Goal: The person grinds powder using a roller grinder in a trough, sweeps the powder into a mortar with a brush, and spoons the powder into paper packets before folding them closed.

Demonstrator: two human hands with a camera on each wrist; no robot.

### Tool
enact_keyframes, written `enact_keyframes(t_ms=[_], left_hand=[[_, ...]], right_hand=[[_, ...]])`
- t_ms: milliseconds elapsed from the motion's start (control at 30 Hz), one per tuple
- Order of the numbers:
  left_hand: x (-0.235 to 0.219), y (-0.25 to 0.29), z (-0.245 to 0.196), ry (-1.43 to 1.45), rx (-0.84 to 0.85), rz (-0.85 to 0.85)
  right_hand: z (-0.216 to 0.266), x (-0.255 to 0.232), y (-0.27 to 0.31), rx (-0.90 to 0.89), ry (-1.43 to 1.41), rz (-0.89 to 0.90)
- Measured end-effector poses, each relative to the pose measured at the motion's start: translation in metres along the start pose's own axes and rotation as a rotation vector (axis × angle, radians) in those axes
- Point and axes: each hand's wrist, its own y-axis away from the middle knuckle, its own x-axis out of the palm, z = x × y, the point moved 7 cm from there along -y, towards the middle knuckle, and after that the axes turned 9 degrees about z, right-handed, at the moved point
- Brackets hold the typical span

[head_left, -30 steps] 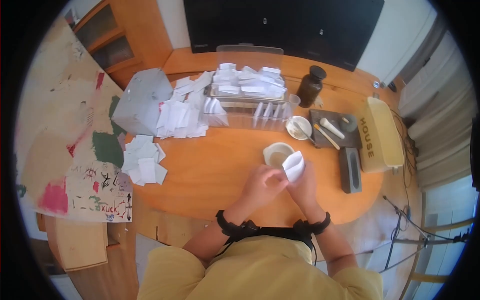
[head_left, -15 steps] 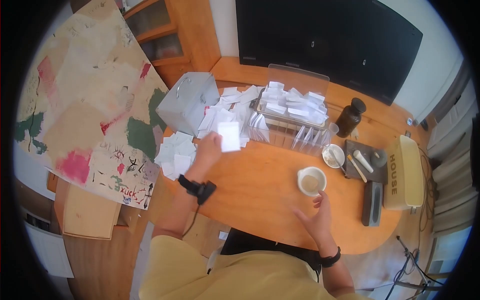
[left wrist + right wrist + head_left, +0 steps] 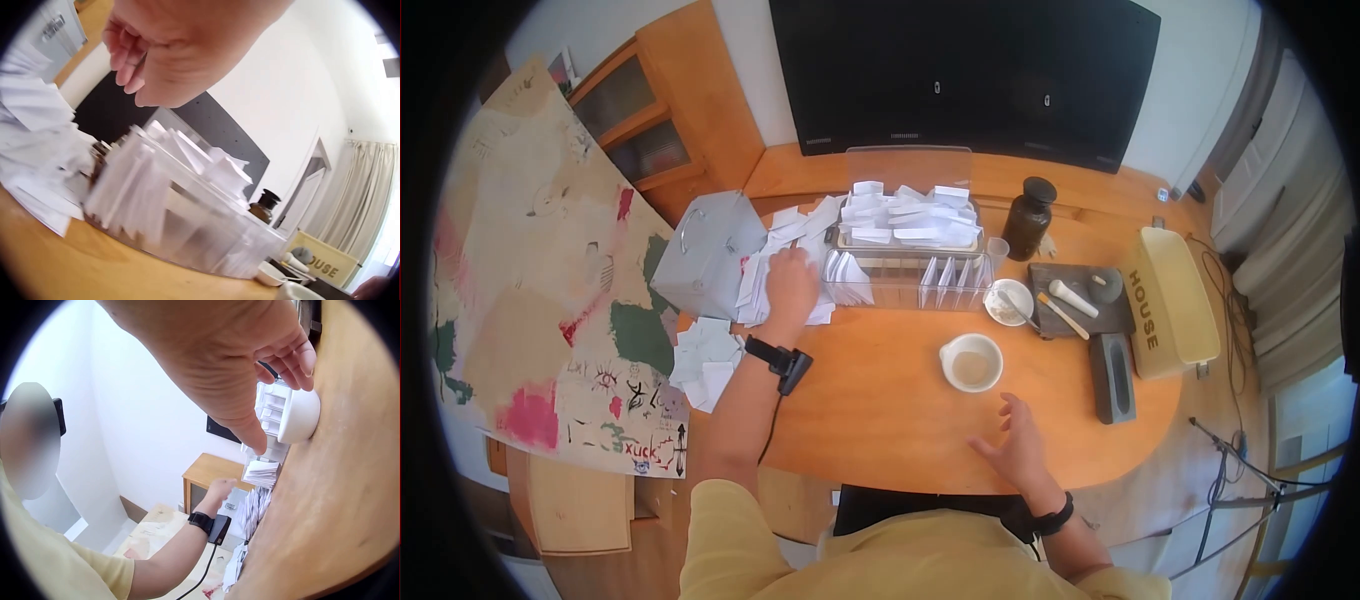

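My left hand [image 3: 792,287] is over the heap of white paper packets [image 3: 750,290], between the grey metal box and the clear rack. In the left wrist view that hand [image 3: 181,50] hangs above the papers [image 3: 37,125] with loosely bent fingers and nothing seen in them. Near the table's front edge my right hand [image 3: 1018,445] is held with thumb and fingers apart, empty. Just beyond it stands a white spouted bowl [image 3: 972,363] with something beige inside; the right wrist view shows the fingers beside this bowl [image 3: 301,415], not gripping it.
A clear rack [image 3: 900,292] holds folded packets, with more in a tray on top. Rightward are a brown bottle [image 3: 1028,220], a small dish [image 3: 1008,302], a dark board [image 3: 1050,318] with a pestle and brush, a grey block [image 3: 1113,380] and a yellow bin [image 3: 1175,300].
The hands have parted. My left hand moved left and away to the paper heap, and the white packet it held is no longer seen in it. My right hand stayed near the bowl, opened.
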Motion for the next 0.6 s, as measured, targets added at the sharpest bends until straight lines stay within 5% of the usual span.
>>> enact_keyframes(t_ms=[67, 233, 400, 600], left_hand=[[0.005, -0.002, -0.046, 0.207, 0.174, -0.066], [0.045, -0.018, -0.137, 0.438, 0.284, 0.253], [0.085, -0.028, -0.153, 0.196, 0.235, 0.271], [0.066, -0.031, -0.157, 0.169, 0.065, 0.241]], right_hand=[[-0.002, 0.004, -0.002, -0.02, -0.008, -0.008], [0.006, -0.002, -0.002, -0.016, -0.041, -0.015], [-0.012, -0.007, 0.006, -0.007, -0.045, -0.076], [-0.015, -0.01, 0.005, 0.017, -0.05, -0.039]])
